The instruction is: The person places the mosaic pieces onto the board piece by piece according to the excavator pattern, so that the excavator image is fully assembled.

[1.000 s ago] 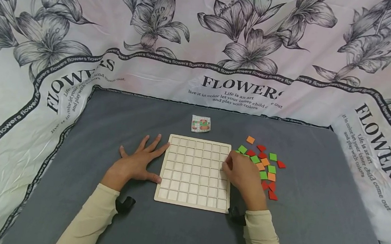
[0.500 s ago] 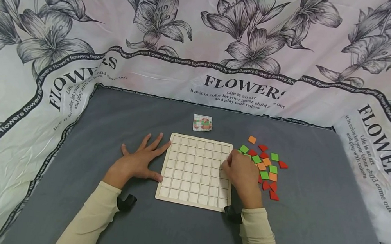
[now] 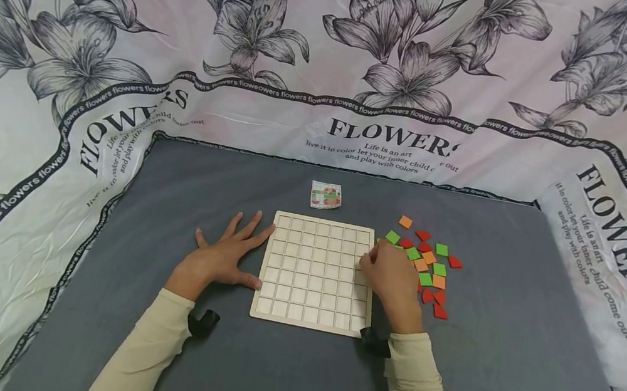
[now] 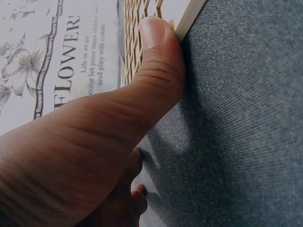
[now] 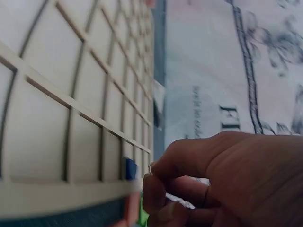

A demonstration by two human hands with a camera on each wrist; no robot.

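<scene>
A pale wooden grid board point(image 3: 305, 280) lies on the grey cloth. My left hand point(image 3: 216, 262) is spread at its left side, with forefinger and thumb tips touching the frame. In the left wrist view the thumb point(image 4: 161, 71) presses on the board's edge point(image 4: 191, 16). My right hand point(image 3: 393, 279) is over the board's right edge, thumb and forefinger pinched together. In the right wrist view a small blue tile point(image 5: 130, 169) shows right at the fingertips of the right hand point(image 5: 213, 175), over an edge cell. The head view hides this tile behind the fingers.
Right of the board lie loose green point(image 3: 441, 250), orange point(image 3: 405, 221) and red tiles point(image 3: 440, 311), partly behind the right hand. A small printed pattern card point(image 3: 326, 195) lies beyond the board. Flower-printed cloth point(image 3: 387, 139) borders the back and sides.
The right hand shifts slightly at the board's right edge, keeping its pinch. The left hand stays on the left edge. The head view shifts a little.
</scene>
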